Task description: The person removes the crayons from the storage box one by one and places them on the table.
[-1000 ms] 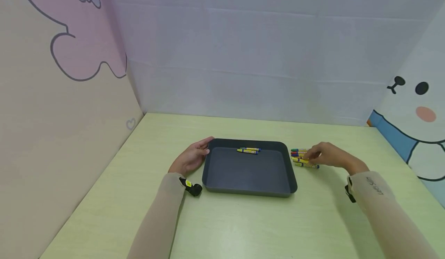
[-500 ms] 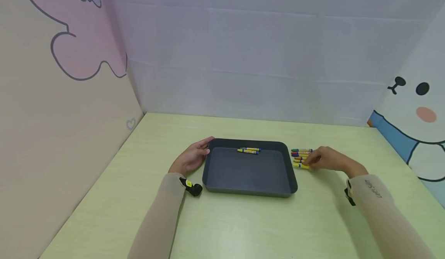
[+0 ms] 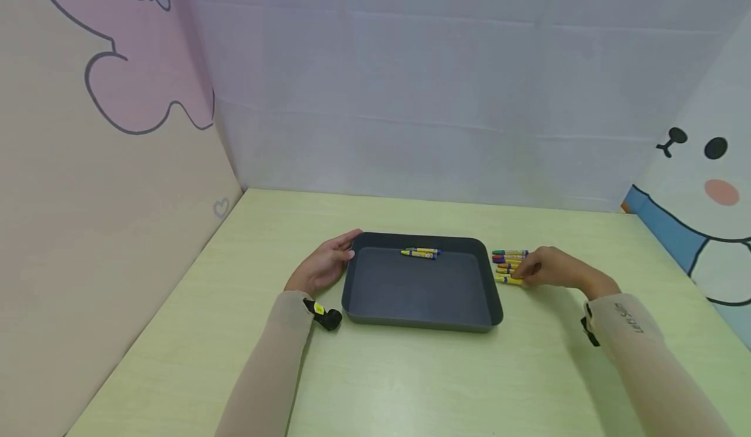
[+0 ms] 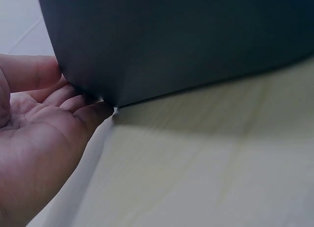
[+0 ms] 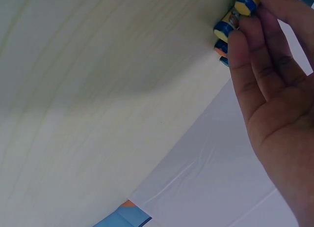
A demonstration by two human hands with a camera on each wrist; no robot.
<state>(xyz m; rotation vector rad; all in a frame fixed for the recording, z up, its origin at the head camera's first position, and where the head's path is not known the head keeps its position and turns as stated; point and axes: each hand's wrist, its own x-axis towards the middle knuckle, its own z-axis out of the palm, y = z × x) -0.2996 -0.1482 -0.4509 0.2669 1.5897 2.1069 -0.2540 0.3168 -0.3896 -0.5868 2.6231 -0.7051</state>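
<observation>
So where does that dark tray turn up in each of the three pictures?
Head: tray at table centre, between both hands.
Left wrist: its dark outer wall fills the top, left hand touching its corner.
Right wrist: not in it.
Shared landmark: the pale green table.

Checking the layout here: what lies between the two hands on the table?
In the head view, the dark tray lies between the left hand and right hand, with two crayons inside by its far wall.
</observation>
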